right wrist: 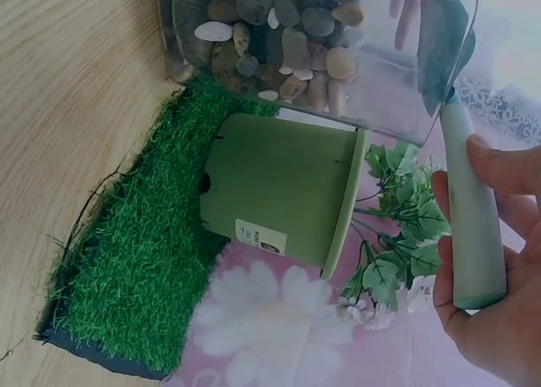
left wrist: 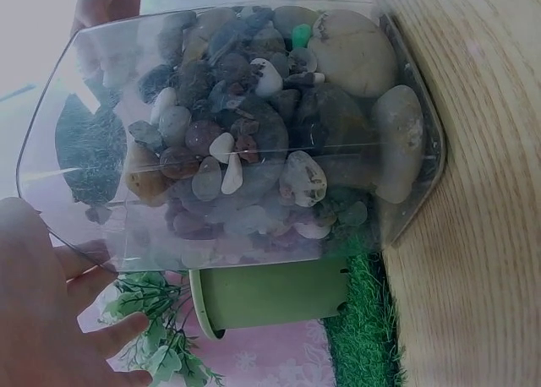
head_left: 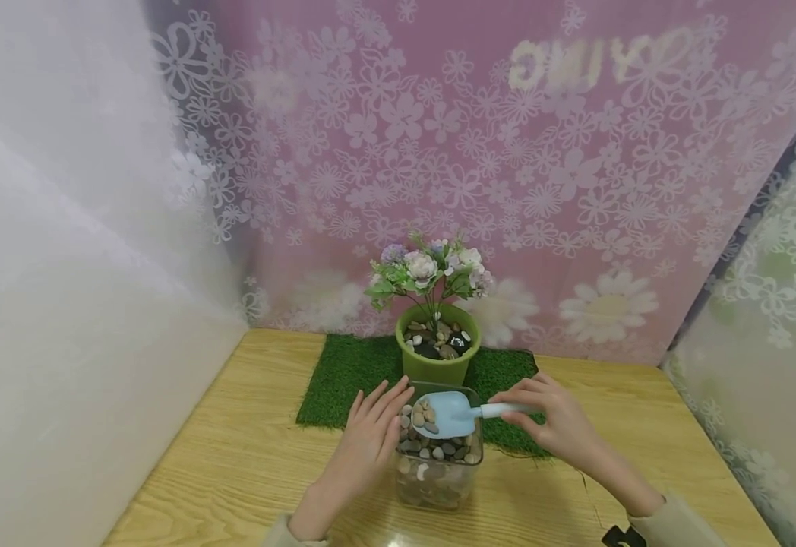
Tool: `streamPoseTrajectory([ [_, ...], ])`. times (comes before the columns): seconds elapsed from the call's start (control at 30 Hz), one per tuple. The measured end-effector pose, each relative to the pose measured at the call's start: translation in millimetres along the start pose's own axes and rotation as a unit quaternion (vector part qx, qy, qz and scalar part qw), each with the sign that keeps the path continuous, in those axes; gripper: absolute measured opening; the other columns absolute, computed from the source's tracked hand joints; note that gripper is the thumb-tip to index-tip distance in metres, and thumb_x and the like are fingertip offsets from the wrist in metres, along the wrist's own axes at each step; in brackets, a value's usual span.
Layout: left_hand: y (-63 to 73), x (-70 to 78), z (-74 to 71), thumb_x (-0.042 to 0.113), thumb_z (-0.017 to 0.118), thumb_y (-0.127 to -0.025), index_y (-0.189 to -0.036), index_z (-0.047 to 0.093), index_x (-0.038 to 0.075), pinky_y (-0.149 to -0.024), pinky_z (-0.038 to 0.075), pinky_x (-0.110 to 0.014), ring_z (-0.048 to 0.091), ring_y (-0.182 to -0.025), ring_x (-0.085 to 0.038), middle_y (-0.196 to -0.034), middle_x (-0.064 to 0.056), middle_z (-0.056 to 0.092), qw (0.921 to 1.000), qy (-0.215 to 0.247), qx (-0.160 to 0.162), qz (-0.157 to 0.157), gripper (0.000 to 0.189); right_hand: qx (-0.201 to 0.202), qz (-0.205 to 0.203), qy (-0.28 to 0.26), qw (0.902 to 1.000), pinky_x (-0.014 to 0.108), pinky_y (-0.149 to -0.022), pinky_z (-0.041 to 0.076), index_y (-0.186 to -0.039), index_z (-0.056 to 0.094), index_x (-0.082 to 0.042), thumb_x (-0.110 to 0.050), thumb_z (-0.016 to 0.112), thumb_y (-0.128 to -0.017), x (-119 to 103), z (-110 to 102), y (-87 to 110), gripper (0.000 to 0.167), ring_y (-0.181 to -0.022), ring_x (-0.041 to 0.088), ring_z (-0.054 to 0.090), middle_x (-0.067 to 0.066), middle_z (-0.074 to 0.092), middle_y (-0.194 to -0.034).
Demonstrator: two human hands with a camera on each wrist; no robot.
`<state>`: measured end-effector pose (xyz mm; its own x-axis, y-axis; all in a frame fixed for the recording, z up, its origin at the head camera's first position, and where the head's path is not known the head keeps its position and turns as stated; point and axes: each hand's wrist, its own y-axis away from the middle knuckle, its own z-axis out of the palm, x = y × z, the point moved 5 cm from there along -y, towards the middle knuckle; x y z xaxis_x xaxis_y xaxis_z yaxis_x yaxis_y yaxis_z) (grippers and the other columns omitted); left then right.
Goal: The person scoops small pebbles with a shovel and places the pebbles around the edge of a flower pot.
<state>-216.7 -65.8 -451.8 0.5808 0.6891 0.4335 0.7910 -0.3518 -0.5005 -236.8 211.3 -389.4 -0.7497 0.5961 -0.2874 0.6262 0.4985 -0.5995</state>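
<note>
In the head view my right hand (head_left: 562, 422) grips the white handle of a small light-blue trowel (head_left: 456, 414). Several tan pebbles (head_left: 423, 414) lie on the blade, which is over the mouth of a clear plastic container (head_left: 439, 486). Grey, white and brown stones (left wrist: 220, 142) fill much of that container. My left hand (head_left: 368, 441), fingers extended, is at the container's left rim. The right wrist view shows the thumb and fingers around the trowel handle (right wrist: 473, 209).
Behind the container stands a green flowerpot (head_left: 432, 371) with artificial flowers (head_left: 425, 270) and stones inside. Green artificial turf (head_left: 353, 380) lies beneath it on the wooden table (head_left: 234, 456). A pink floral curtain (head_left: 371, 152) hangs at the back, with pale sheets on both sides.
</note>
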Motion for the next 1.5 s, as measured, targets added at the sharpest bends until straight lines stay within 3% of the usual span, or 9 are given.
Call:
streamPoseTrajectory([
  [0.23, 0.5, 0.2, -1.8, 0.015, 0.046, -0.108, -0.155, 0.045, 0.019, -0.114, 0.022, -0.071, 0.034, -0.148, -0.034, -0.164, 0.004, 0.034, 1.0, -0.004, 0.008, 0.003, 0.047, -0.005, 0.009, -0.012, 0.9999, 0.026, -0.065, 0.044, -0.106, 0.079, -0.021, -0.008, 0.083, -0.079, 3.6, 0.8, 1.9, 0.031, -0.084, 0.004, 0.051, -0.015, 0.069, -0.095],
  [0.47, 0.4, 0.7, -2.3, 0.015, 0.046, -0.107, -0.154, 0.046, 0.016, -0.116, 0.021, -0.069, 0.034, -0.148, -0.035, -0.164, 0.003, 0.034, 0.9999, -0.005, 0.008, 0.004, 0.047, 0.001, 0.056, -0.007, 0.9984, 0.034, -0.072, 0.046, -0.108, 0.079, -0.022, -0.009, 0.082, -0.081, 9.9, -13.5, -7.2, 0.03, -0.09, 0.007, 0.051, -0.011, 0.071, -0.098],
  [0.73, 0.4, 0.5, -2.5, 0.015, 0.046, -0.108, -0.154, 0.046, 0.017, -0.115, 0.022, -0.07, 0.034, -0.148, -0.035, -0.163, 0.003, 0.035, 0.9999, -0.006, 0.007, 0.005, 0.047, 0.044, 0.076, 0.043, 0.9952, 0.044, -0.071, 0.046, -0.106, 0.08, -0.013, -0.007, 0.083, -0.08, 27.6, -37.4, -32.9, 0.027, -0.09, 0.027, 0.059, 0.008, 0.074, -0.099],
  [0.93, 0.4, -1.5, 0.3, 0.016, 0.046, -0.108, -0.155, 0.043, 0.021, -0.115, 0.023, -0.07, 0.034, -0.149, -0.032, -0.164, 0.004, 0.034, 0.9999, -0.012, 0.003, 0.007, 0.048, 0.03, 0.128, 0.062, 0.9894, 0.047, -0.068, 0.048, -0.11, 0.08, -0.011, -0.013, 0.079, -0.087, 51.4, -42.0, -44.9, 0.023, -0.092, 0.033, 0.06, 0.013, 0.074, -0.102],
  [1.1, 0.6, -1.1, 0.6, 0.015, 0.046, -0.108, -0.155, 0.044, 0.02, -0.114, 0.023, -0.07, 0.036, -0.147, -0.036, -0.163, 0.003, 0.036, 0.9999, -0.009, 0.007, 0.008, 0.048, 0.021, 0.127, 0.077, 0.9887, 0.036, -0.064, 0.041, -0.11, 0.079, -0.008, -0.011, 0.078, -0.089, 69.3, -44.8, -55.4, 0.022, -0.082, 0.027, 0.054, 0.015, 0.075, -0.104],
  [1.33, 0.5, 1.5, -1.5, 0.014, 0.047, -0.107, -0.153, 0.047, 0.015, -0.116, 0.021, -0.069, 0.034, -0.148, -0.033, -0.163, 0.002, 0.036, 0.9999, -0.006, 0.009, 0.007, 0.046, -0.02, 0.138, 0.098, 0.9854, 0.043, -0.069, 0.044, -0.111, 0.078, -0.007, -0.015, 0.076, -0.091, 85.8, -46.1, -63.8, 0.022, -0.088, 0.031, 0.056, 0.014, 0.073, -0.098],
  [1.5, 0.3, 2.1, -1.7, 0.014, 0.047, -0.106, -0.153, 0.047, 0.016, -0.116, 0.022, -0.069, 0.034, -0.149, -0.033, -0.163, 0.002, 0.036, 0.9998, -0.012, 0.01, 0.009, 0.047, -0.055, 0.142, 0.128, 0.98, 0.041, -0.066, 0.044, -0.111, 0.079, -0.007, -0.018, 0.076, -0.091, 91.4, -43.0, -67.0, 0.023, -0.084, 0.03, 0.056, 0.015, 0.074, -0.101],
])
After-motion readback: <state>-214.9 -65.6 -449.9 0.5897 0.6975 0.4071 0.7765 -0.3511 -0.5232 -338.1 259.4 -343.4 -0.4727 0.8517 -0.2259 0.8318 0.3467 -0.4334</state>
